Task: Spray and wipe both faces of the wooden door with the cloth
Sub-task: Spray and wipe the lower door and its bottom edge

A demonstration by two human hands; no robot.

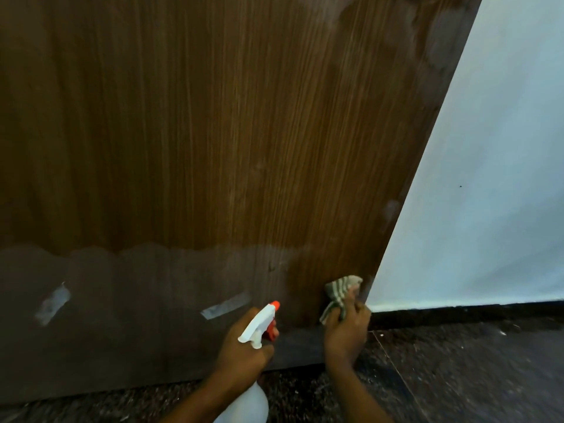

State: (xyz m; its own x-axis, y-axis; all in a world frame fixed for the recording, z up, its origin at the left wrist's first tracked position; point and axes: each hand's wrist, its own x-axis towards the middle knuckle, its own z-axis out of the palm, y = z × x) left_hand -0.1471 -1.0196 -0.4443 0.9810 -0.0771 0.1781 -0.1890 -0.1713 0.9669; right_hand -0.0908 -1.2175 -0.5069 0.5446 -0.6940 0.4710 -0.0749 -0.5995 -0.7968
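Note:
The wooden door (213, 132) fills most of the view, brown with vertical grain. Its lower band is dull and greyish, with two pale tape-like patches. My left hand (244, 346) grips a white spray bottle (259, 326) with an orange nozzle pointing at the door's lower part. My right hand (346, 328) holds a bunched striped grey-green cloth (340, 293) against the door's bottom right corner, near its edge. The bottle's body shows below my left wrist.
A pale wall (488, 178) stands right of the door, with a dark skirting strip (457, 312) at its foot. Dark speckled floor tiles (457, 377) run under the door and to the right.

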